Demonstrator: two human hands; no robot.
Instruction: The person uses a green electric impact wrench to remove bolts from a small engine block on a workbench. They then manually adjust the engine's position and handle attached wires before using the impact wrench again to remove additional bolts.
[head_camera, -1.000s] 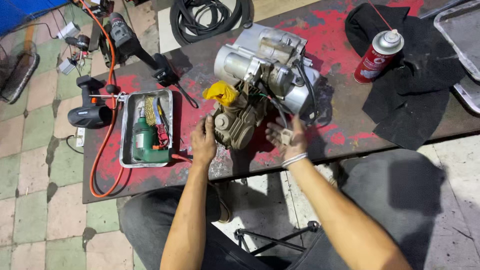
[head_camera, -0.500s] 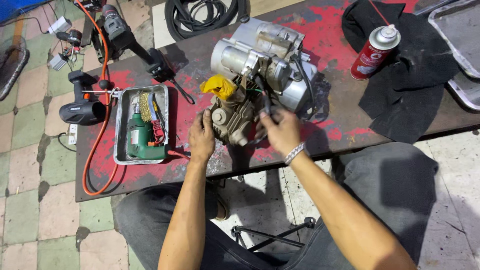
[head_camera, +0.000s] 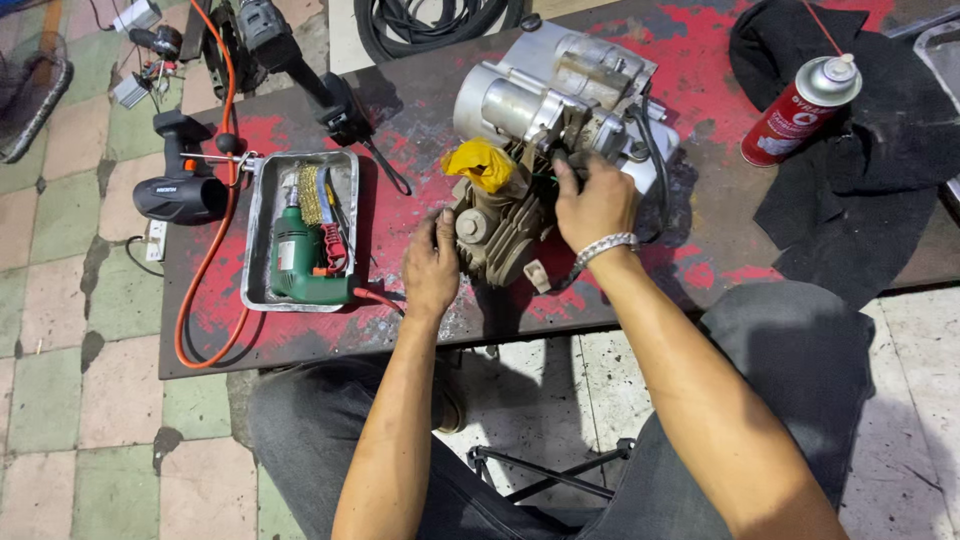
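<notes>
The engine (head_camera: 545, 150) sits near the middle of the red-stained surface (head_camera: 420, 330), its finned cylinder pointing toward the person at about 6 o'clock. The left hand (head_camera: 432, 268) is pressed against the cylinder end at the engine's 7 o'clock, fingers curled on the fins, bracing it. The right hand (head_camera: 598, 203) rests on top of the crankcase at about 5 o'clock, fingers bent down among the wires; whether it pinches anything there cannot be told. A yellow rag (head_camera: 483, 165) is stuffed in an opening at the engine's 9 o'clock. To do this well, the person likely needs the left hand kept firm so the engine cannot rock, and the right working by feel without dragging the black cable (head_camera: 655, 150) looped at 3 o'clock. A tray (head_camera: 262, 215) with a green drill (head_camera: 295, 262) lies well apart at 9 o'clock, a spray can (head_camera: 800, 110) on a black cloth (head_camera: 870, 190) at 2 o'clock.
</notes>
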